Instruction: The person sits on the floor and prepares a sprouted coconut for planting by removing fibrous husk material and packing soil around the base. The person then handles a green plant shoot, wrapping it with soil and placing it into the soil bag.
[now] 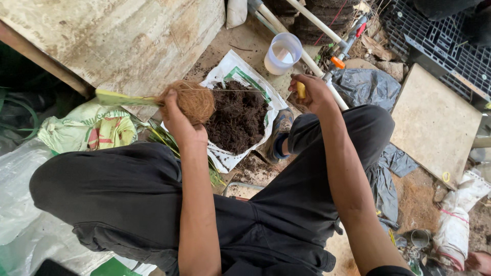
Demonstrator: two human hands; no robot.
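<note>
- Left hand [180, 122] closed around one brown fibre ball [193, 100], held over the sack; one green leaf [123, 98] sticks out sideways.
- Right hand [313, 93] fisted on one yellow handle [301, 90].
- Hands apart, one soil sack [240, 115] between them.
- One plastic cup [282, 53] beyond.
- Two white pipes [307, 30] alongside.

The ball [193, 101] in the left hand [179, 120] is rough, hairy brown fibre. The sack [228, 76] at twelve o'clock is glossy white woven plastic, holding dark, crumbly, matt soil [238, 117]. The cup [282, 52] is smooth, translucent plastic. The trousers [128, 194] are matt black cloth. The board [434, 122] at two o'clock looks like dull, dusty wood.
</note>
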